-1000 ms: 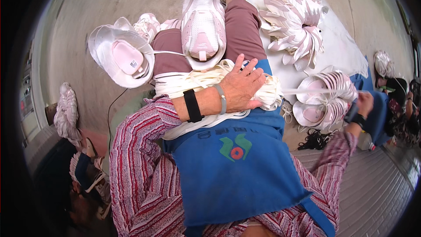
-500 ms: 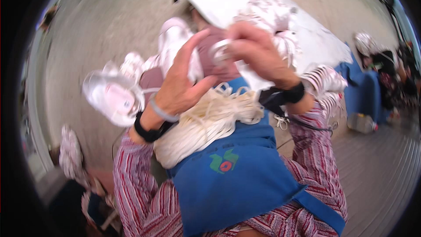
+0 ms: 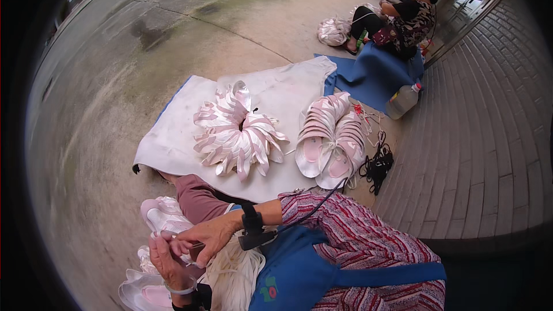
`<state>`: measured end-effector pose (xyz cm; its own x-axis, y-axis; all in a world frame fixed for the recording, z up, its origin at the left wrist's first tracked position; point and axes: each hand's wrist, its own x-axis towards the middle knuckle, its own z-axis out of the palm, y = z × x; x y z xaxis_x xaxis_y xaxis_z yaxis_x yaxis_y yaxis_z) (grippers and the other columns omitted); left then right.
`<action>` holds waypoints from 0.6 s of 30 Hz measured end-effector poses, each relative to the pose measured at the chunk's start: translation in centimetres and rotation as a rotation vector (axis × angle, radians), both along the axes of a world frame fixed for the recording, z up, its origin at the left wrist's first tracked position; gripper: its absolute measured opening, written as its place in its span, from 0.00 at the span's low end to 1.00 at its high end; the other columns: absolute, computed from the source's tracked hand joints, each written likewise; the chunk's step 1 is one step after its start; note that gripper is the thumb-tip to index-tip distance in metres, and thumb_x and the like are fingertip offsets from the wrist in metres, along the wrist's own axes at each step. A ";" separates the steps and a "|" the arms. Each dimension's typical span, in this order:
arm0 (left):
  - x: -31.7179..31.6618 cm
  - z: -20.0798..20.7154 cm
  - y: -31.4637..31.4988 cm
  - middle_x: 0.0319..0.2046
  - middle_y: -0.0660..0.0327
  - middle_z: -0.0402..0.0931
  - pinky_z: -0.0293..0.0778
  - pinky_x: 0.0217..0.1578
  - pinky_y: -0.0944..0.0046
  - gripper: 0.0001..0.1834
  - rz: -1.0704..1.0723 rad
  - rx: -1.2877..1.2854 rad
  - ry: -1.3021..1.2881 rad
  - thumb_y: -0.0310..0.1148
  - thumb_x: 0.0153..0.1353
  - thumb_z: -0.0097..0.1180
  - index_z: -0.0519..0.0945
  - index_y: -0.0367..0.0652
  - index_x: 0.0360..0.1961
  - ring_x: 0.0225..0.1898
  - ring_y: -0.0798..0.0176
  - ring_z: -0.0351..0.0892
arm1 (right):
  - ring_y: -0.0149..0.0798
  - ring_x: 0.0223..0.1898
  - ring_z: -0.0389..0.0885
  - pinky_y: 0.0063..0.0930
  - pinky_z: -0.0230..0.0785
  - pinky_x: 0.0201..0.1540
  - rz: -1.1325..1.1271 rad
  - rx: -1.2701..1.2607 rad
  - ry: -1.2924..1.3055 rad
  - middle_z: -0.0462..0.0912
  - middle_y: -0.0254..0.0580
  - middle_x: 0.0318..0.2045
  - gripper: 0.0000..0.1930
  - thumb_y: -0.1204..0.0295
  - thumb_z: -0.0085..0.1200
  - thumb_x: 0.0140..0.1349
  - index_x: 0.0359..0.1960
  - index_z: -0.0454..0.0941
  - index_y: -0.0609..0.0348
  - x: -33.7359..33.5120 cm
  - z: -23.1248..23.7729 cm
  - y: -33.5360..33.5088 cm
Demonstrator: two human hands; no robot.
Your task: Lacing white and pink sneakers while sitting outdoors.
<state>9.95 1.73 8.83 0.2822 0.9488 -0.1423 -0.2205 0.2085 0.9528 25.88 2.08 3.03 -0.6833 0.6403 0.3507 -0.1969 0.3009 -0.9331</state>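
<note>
At the lower left, my left hand (image 3: 166, 262) and my right hand (image 3: 210, 237) meet over my lap, fingers curled in and pinched together. What lies between the fingertips is too small and covered to make out. Just below my right hand, a thick hank of cream-white laces (image 3: 236, 268) rests on my blue apron (image 3: 288, 276). Beyond the hands, pink-and-white shoe uppers (image 3: 164, 213) lie against my leg in mauve trousers (image 3: 199, 198). Another white shoe upper with a pink insole (image 3: 155, 295) sits beside my left wrist.
Ahead, a white sheet (image 3: 167, 138) bears a ring of pink-and-white shoe uppers (image 3: 262, 138) and two nested rows of them (image 3: 314, 155). Black cord (image 3: 378, 164) lies to their right. Farther off are a plastic jug (image 3: 402, 102), blue cloth (image 3: 371, 75) and a seated person (image 3: 412, 23).
My hands were raised and apart, the right one pinching a small white loop; now they are together. The view has swung, placing them lower left and showing more ground ahead.
</note>
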 end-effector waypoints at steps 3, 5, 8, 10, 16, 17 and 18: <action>-2.6 -0.3 1.1 0.14 0.73 0.53 0.56 0.15 0.76 0.13 0.036 -0.026 0.011 0.41 0.70 0.43 0.70 0.42 0.34 0.14 0.79 0.52 | 0.24 0.27 0.69 0.19 0.64 0.29 0.151 -0.579 -0.223 0.69 0.29 0.24 0.32 0.63 0.62 0.55 0.59 0.63 0.62 3.4 4.3 -0.1; -3.5 -1.1 1.9 0.14 0.75 0.54 0.50 0.11 0.78 0.14 0.171 -0.023 0.126 0.42 0.69 0.45 0.70 0.43 0.33 0.12 0.81 0.49 | 0.22 0.14 0.62 0.18 0.53 0.14 -0.013 -0.417 0.051 0.66 0.27 0.15 0.30 0.63 0.60 0.58 0.59 0.63 0.63 6.5 0.6 0.8; -5.9 -2.6 2.7 0.14 0.75 0.55 0.46 0.10 0.78 0.14 0.184 -0.021 0.078 0.42 0.69 0.46 0.70 0.44 0.32 0.12 0.83 0.47 | 0.19 0.16 0.61 0.17 0.51 0.16 -0.049 -0.609 -0.029 0.67 0.24 0.18 0.26 0.61 0.59 0.59 0.56 0.68 0.61 11.2 1.4 0.0; -5.6 -3.5 3.2 0.13 0.76 0.54 0.44 0.09 0.78 0.13 0.163 0.018 0.055 0.41 0.68 0.46 0.69 0.44 0.30 0.12 0.83 0.46 | 0.18 0.17 0.60 0.17 0.50 0.16 -0.100 -0.614 -0.219 0.67 0.22 0.19 0.19 0.60 0.58 0.60 0.46 0.76 0.60 14.1 0.0 -0.7; -6.9 -4.9 3.9 0.13 0.77 0.52 0.44 0.09 0.78 0.14 0.267 -0.055 0.078 0.42 0.68 0.47 0.69 0.44 0.30 0.11 0.82 0.45 | 0.19 0.15 0.59 0.17 0.49 0.16 -0.367 -0.621 -0.453 0.66 0.22 0.15 0.12 0.61 0.56 0.62 0.30 0.81 0.56 20.7 0.6 -2.5; -7.2 -5.7 4.0 0.13 0.77 0.52 0.44 0.09 0.78 0.14 0.288 -0.038 0.073 0.42 0.68 0.47 0.69 0.44 0.30 0.11 0.82 0.45 | 0.19 0.16 0.59 0.17 0.49 0.16 -0.340 -0.580 -0.481 0.66 0.21 0.15 0.12 0.61 0.56 0.62 0.30 0.82 0.56 20.5 0.6 -2.0; -7.6 -6.7 4.2 0.13 0.77 0.52 0.44 0.09 0.78 0.14 0.290 -0.004 0.100 0.43 0.68 0.46 0.69 0.44 0.30 0.11 0.83 0.45 | 0.19 0.16 0.59 0.18 0.49 0.16 -0.349 -0.579 -0.500 0.66 0.21 0.15 0.12 0.61 0.56 0.61 0.30 0.82 0.57 20.6 0.3 -1.1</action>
